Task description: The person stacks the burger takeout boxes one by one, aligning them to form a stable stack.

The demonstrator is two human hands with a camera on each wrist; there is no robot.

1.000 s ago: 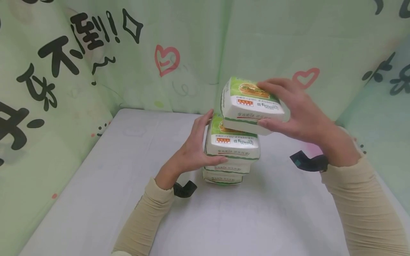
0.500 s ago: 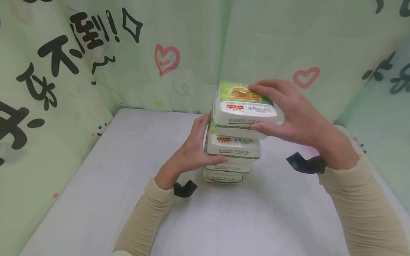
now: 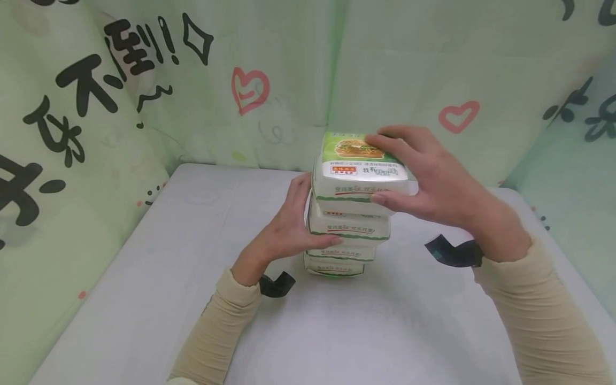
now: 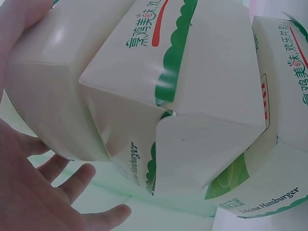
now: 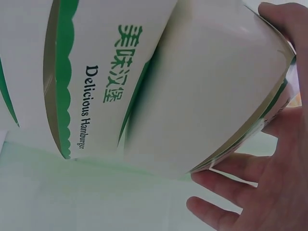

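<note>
Several white-and-green hamburger boxes stand stacked in the head view, slightly offset from one another. My right hand (image 3: pixel 433 179) grips the topmost hamburger box (image 3: pixel 358 187), thumb at its front and fingers over its top and far side. That box sits on or just above the box (image 3: pixel 366 229) below; I cannot tell if its weight rests there. My left hand (image 3: pixel 289 224) holds this lower box from the left, thumb across its front. Two more boxes, a middle box (image 4: pixel 211 62) and a bottom box (image 4: pixel 288 96), show beneath in the left wrist view.
A white-covered table (image 3: pixel 308 326) carries the stack. Green curtains (image 3: pixel 289 133) with hearts and black lettering hang close behind and along both sides. Dark straps (image 3: pixel 454 251) stick out from the wrists.
The right hand has brought the top box leftward and down, from above the stack's right side to over the box below. The left hand has stayed in place.
</note>
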